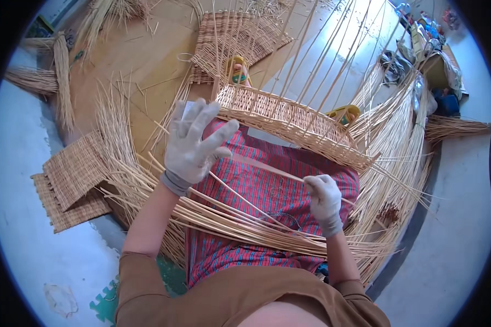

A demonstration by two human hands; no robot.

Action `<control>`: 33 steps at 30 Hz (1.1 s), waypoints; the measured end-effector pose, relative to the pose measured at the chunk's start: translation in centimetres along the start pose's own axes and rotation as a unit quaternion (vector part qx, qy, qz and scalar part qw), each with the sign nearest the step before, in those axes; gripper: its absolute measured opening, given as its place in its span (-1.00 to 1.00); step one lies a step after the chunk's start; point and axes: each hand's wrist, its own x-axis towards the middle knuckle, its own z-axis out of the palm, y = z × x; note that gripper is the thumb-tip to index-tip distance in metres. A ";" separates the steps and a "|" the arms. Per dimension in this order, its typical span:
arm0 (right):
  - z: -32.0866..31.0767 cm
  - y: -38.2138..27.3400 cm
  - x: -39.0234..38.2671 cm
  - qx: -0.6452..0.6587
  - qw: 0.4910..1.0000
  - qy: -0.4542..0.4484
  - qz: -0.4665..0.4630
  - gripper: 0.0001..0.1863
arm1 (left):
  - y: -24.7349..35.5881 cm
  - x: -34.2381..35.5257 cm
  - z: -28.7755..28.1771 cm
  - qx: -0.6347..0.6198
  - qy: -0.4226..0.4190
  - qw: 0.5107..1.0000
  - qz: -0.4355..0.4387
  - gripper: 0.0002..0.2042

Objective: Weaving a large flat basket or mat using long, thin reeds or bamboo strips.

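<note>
My right hand (325, 197), in a pale work glove, pinches a thin wicker strand (267, 168). The strand runs taut-looking and blurred to the left, up to the thumb of my left hand (193, 144). That hand is gloved too, raised beside the basket's left end, its fingers spread; whether the thumb touches the strand I cannot tell. Beyond both hands lies a partly woven wicker basket (289, 121), with long upright stakes rising from it. A bundle of loose wicker rods (245, 223) lies across my lap on a red-and-blue striped cloth (262, 193).
Yellow sandals (238, 65) on my feet show behind the basket. Woven panels (79, 169) lie at the left, and another woven mat (223, 41) lies beyond the basket. Long wicker bundles (403, 131) fan out on the right. Plastic bags (398, 62) and clutter sit at the far right.
</note>
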 end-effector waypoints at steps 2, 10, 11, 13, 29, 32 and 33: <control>-0.8 0.4 0.2 -0.086 0.993 0.074 -0.031 -0.83 | -2.7 -0.8 0.9 0.021 -0.112 0.993 -0.018 -0.56; 4.0 -0.5 0.3 0.256 0.941 0.064 0.213 -0.73 | -7.5 -1.1 3.9 -0.135 -0.105 0.983 -0.071 -0.70; 5.5 -2.5 1.6 0.476 0.839 -0.062 0.258 -0.58 | -7.2 -0.9 4.4 -0.214 -0.123 0.967 -0.066 -0.67; 8.0 -5.6 5.0 0.713 0.634 -0.020 0.300 -0.52 | -6.0 0.7 5.3 -0.171 -0.058 0.984 -0.007 -0.56; 16.5 -15.6 12.1 0.379 0.897 -0.218 -0.066 -0.66 | -11.4 -3.5 14.6 -0.424 -0.104 0.802 -0.408 -0.59; 15.8 -14.9 12.0 0.390 0.899 -0.192 -0.051 -0.71 | -12.2 -4.4 15.0 -0.314 -0.138 0.879 -0.330 -0.64; 15.3 -14.5 12.0 0.395 0.897 -0.193 -0.045 -0.71 | -12.4 -4.7 15.4 -0.359 -0.107 0.876 -0.303 -0.64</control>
